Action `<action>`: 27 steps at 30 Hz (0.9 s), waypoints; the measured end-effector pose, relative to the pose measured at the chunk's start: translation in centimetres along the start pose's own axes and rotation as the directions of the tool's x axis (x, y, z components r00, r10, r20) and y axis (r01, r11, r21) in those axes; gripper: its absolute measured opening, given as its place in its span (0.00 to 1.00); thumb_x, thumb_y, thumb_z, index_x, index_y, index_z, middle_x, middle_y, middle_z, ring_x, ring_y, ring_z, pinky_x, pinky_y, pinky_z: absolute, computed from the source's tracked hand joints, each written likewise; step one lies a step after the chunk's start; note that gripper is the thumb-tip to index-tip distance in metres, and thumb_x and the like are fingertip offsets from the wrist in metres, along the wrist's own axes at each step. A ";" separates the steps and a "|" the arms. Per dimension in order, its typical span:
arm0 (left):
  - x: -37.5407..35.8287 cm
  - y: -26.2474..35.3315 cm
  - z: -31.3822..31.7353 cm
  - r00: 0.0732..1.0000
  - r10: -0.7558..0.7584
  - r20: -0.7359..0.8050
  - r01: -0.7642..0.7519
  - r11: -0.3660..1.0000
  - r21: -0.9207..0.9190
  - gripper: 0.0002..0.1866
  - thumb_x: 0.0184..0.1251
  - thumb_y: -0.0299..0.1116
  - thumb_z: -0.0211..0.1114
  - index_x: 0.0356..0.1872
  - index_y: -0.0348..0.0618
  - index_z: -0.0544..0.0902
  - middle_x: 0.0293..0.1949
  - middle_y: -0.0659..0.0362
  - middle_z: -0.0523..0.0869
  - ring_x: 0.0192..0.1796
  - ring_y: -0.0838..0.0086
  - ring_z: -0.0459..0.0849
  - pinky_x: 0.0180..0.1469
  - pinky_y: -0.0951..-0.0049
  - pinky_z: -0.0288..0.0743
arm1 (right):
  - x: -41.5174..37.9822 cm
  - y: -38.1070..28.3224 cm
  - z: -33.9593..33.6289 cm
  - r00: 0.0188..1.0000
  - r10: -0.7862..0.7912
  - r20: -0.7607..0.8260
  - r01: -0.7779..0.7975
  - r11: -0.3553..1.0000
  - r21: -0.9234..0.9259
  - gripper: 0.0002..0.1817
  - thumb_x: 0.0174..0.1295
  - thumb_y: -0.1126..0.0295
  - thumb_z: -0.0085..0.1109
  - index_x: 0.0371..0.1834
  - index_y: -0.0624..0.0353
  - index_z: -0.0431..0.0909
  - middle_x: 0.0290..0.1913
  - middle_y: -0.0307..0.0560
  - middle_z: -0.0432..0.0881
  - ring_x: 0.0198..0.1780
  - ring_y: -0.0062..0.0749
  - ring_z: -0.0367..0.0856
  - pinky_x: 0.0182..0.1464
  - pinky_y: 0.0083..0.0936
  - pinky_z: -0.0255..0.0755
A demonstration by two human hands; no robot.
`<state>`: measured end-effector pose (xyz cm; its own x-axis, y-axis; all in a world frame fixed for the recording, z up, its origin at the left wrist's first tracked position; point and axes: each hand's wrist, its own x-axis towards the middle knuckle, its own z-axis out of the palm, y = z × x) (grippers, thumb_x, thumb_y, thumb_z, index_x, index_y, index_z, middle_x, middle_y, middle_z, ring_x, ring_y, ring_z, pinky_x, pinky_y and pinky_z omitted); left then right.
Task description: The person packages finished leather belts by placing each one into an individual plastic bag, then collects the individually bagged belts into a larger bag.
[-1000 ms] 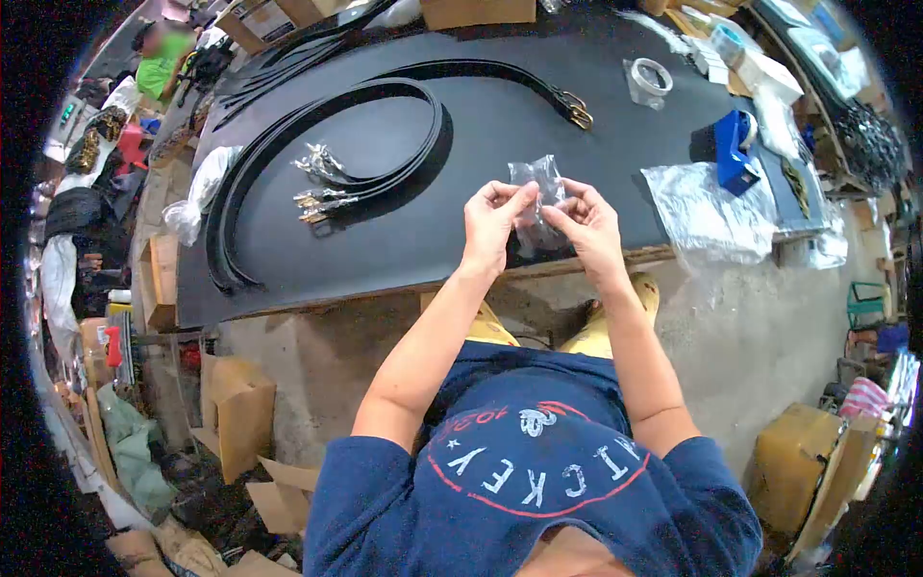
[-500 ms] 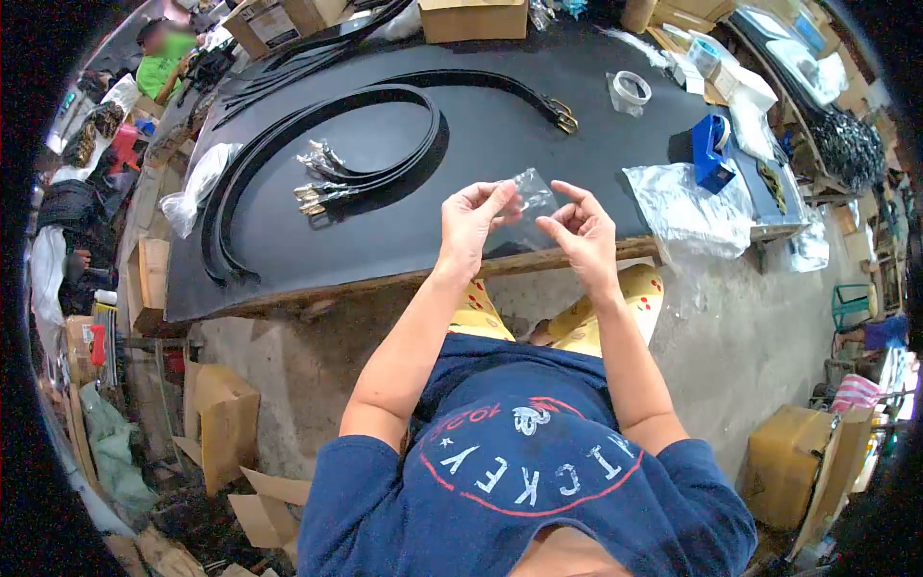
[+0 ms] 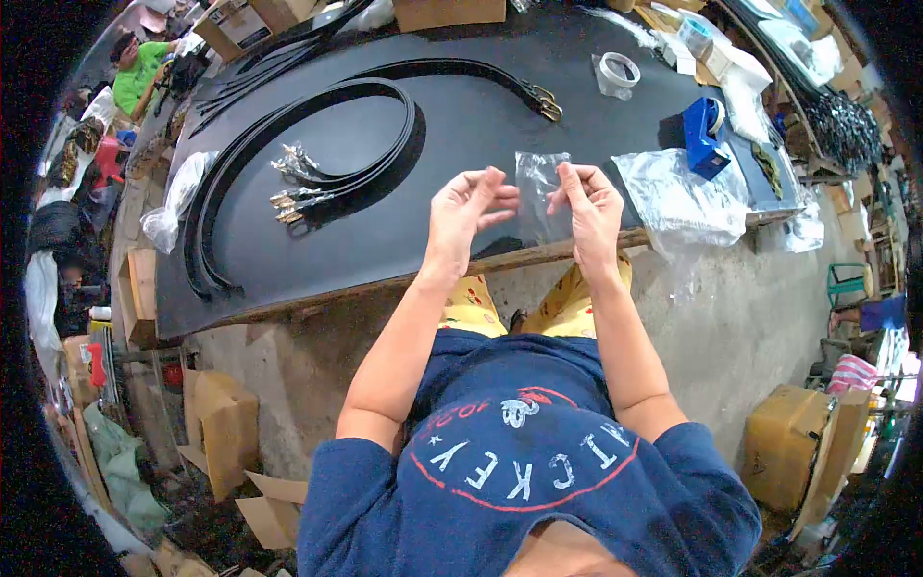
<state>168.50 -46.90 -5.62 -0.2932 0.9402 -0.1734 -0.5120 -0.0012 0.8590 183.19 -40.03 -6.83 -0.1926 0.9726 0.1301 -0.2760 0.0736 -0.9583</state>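
Note:
A small clear plastic bag (image 3: 538, 197) hangs upright over the front edge of the table. My right hand (image 3: 594, 213) pinches its upper right corner between thumb and fingers. Beside the bag's left edge is my left hand (image 3: 463, 216), its fingers bent and apart with nothing visible in them. Further left on the black tabletop lies a set of black belts (image 3: 380, 178), curved round, their buckle ends (image 3: 298, 202) wrapped in clear plastic. Behind the hands, a single belt's buckle (image 3: 546, 104) lies bare.
To the right are a pile of clear plastic bags (image 3: 678, 197), a blue tape dispenser (image 3: 705, 144) and a tape roll (image 3: 617, 72). Cardboard boxes (image 3: 223, 423) stand on the floor at both sides. A person in a green shirt (image 3: 137, 77) is at the far left.
My left hand has let go of the bag and sits apart from it. The bag now hangs flatter and more upright from my right hand. The view has shifted slightly.

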 end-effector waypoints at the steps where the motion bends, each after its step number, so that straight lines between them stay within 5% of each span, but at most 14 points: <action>1: -0.2 -0.3 0.0 1.000 -0.001 -0.005 0.001 1.000 -0.004 0.12 0.63 0.33 0.65 0.43 0.38 0.78 0.32 0.58 0.84 0.35 0.77 0.83 0.42 0.76 0.78 | 0.2 0.1 0.1 1.000 0.002 0.011 -0.002 1.000 -0.013 0.11 0.64 0.64 0.59 0.34 0.63 0.77 0.22 0.38 0.78 0.21 0.17 0.73 0.24 0.14 0.65; 3: -0.7 -1.3 -0.4 0.995 0.032 0.094 -0.054 0.967 0.250 0.09 0.62 0.32 0.66 0.38 0.38 0.79 0.31 0.59 0.84 0.34 0.78 0.82 0.42 0.77 0.77 | 0.4 0.2 0.5 0.999 0.035 0.040 -0.033 0.999 -0.031 0.12 0.64 0.63 0.59 0.36 0.63 0.78 0.23 0.39 0.79 0.22 0.17 0.74 0.25 0.14 0.65; 9: 0.9 -2.3 -2.1 0.999 -0.035 -0.008 0.036 0.994 0.105 0.08 0.59 0.32 0.69 0.33 0.37 0.82 0.28 0.62 0.83 0.29 0.81 0.81 0.35 0.81 0.76 | -0.1 -1.2 0.4 0.937 0.311 0.160 -0.336 0.927 0.165 0.15 0.63 0.64 0.60 0.45 0.66 0.77 0.27 0.41 0.82 0.26 0.18 0.76 0.31 0.14 0.68; 11: 0.9 -2.1 -1.9 1.000 -0.027 -0.015 0.029 0.994 0.110 0.07 0.59 0.30 0.69 0.33 0.37 0.83 0.28 0.61 0.84 0.29 0.81 0.81 0.35 0.81 0.76 | -0.7 0.7 -0.6 0.935 0.232 0.267 -0.214 0.972 -0.093 0.13 0.60 0.69 0.62 0.44 0.68 0.78 0.28 0.40 0.82 0.27 0.19 0.77 0.32 0.15 0.70; 13: 1.0 -2.0 -1.8 1.000 0.001 0.000 -0.001 0.990 0.138 0.06 0.59 0.30 0.68 0.32 0.38 0.82 0.28 0.62 0.84 0.29 0.81 0.81 0.35 0.81 0.75 | -1.0 0.7 -1.3 0.933 0.248 0.260 -0.222 0.967 -0.125 0.10 0.59 0.74 0.62 0.41 0.68 0.79 0.29 0.40 0.82 0.28 0.20 0.78 0.33 0.16 0.72; 17: 1.0 -2.3 -1.1 0.999 0.029 0.039 -0.037 0.976 0.214 0.04 0.60 0.28 0.67 0.31 0.38 0.82 0.28 0.61 0.84 0.29 0.80 0.81 0.35 0.81 0.75 | -1.4 0.0 -2.6 0.962 0.210 0.173 -0.171 0.961 -0.217 0.06 0.61 0.74 0.59 0.36 0.66 0.81 0.27 0.41 0.81 0.27 0.20 0.78 0.31 0.15 0.72; 19: 1.6 -2.0 -1.7 0.999 0.038 -0.007 -0.036 0.982 0.186 0.04 0.60 0.28 0.67 0.30 0.39 0.82 0.28 0.61 0.84 0.29 0.80 0.81 0.35 0.81 0.75 | -1.5 -0.4 -3.8 0.998 0.063 -0.003 -0.060 0.924 -0.378 0.06 0.62 0.73 0.58 0.35 0.64 0.81 0.24 0.41 0.80 0.26 0.18 0.77 0.29 0.14 0.71; 23: 2.3 -1.4 -3.5 1.000 -0.025 -0.018 0.027 0.994 0.107 0.06 0.61 0.31 0.67 0.30 0.39 0.81 0.27 0.61 0.83 0.29 0.78 0.81 0.34 0.81 0.76 | -1.6 -1.5 -7.7 0.986 0.166 0.014 -0.141 0.877 -0.459 0.06 0.61 0.72 0.60 0.31 0.64 0.81 0.20 0.36 0.79 0.22 0.14 0.74 0.25 0.13 0.67; 25: 2.3 -1.7 -3.5 0.998 -0.050 -0.024 0.052 0.994 0.098 0.06 0.61 0.31 0.66 0.31 0.39 0.81 0.27 0.60 0.83 0.29 0.78 0.81 0.34 0.81 0.76 | -1.9 -2.4 -7.7 0.952 0.299 0.070 -0.185 0.741 -0.645 0.09 0.58 0.69 0.65 0.28 0.64 0.81 0.21 0.36 0.79 0.21 0.15 0.74 0.23 0.13 0.67; 27: 2.0 -2.3 -3.4 0.996 -0.082 -0.026 0.084 0.992 0.089 0.06 0.62 0.31 0.66 0.31 0.39 0.81 0.28 0.60 0.83 0.29 0.77 0.82 0.34 0.81 0.76 | -1.2 -2.0 -6.0 0.976 0.196 0.091 -0.094 0.766 -0.636 0.09 0.53 0.67 0.70 0.29 0.62 0.83 0.20 0.36 0.80 0.22 0.17 0.76 0.32 0.17 0.72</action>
<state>166.32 -46.17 -9.58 -0.2709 0.9281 -0.2556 -0.4606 0.1082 0.8810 189.65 -40.05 -6.64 -0.3280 0.9439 -0.0372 0.4058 0.1052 -0.9079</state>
